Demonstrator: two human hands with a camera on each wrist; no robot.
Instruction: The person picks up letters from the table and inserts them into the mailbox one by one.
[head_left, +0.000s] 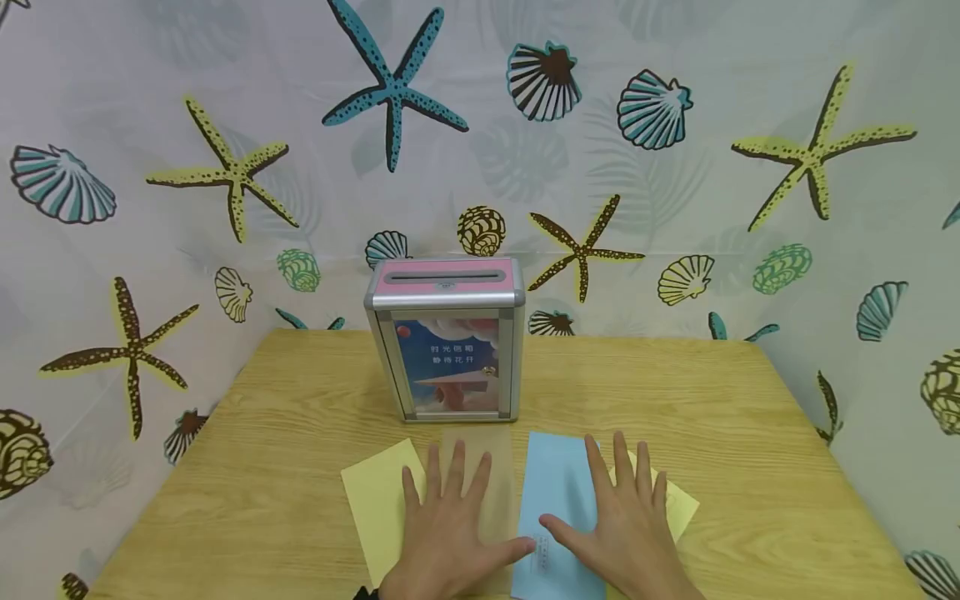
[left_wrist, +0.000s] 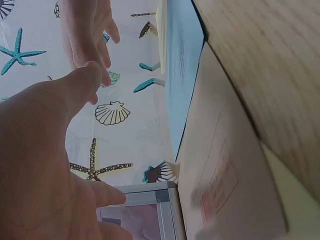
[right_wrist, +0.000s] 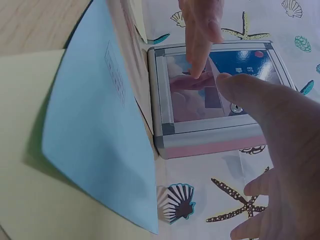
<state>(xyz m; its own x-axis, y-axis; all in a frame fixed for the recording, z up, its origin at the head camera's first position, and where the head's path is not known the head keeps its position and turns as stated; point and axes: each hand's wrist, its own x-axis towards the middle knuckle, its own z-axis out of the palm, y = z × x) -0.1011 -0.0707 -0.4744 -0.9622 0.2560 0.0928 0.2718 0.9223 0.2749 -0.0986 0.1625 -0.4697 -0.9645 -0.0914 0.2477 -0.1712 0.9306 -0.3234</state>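
Note:
My left hand (head_left: pixel 450 533) hovers over a yellow envelope (head_left: pixel 378 500) and a tan envelope (head_left: pixel 498 492), fingers spread and nothing held. In the left wrist view the tan envelope bears a red printed box. My right hand (head_left: pixel 630 529), likewise spread, hangs above a light blue envelope (head_left: pixel 553 471) and a second yellow envelope (head_left: pixel 681 510), partly hidden under it. The blue envelope, with small print near its lower end, overlaps yellow paper in the right wrist view. Behind the envelopes stands an upright silver-framed letter box (head_left: pixel 510 358) with a slot (head_left: pixel 445 276) in its pink top.
The wooden table (head_left: pixel 300 400) runs back to a pale curtain (head_left: pixel 480 167) printed with starfish and shells, which also hangs along both sides. A small keyhole lock (right_wrist: pixel 236 108) sits on the letter box's picture front.

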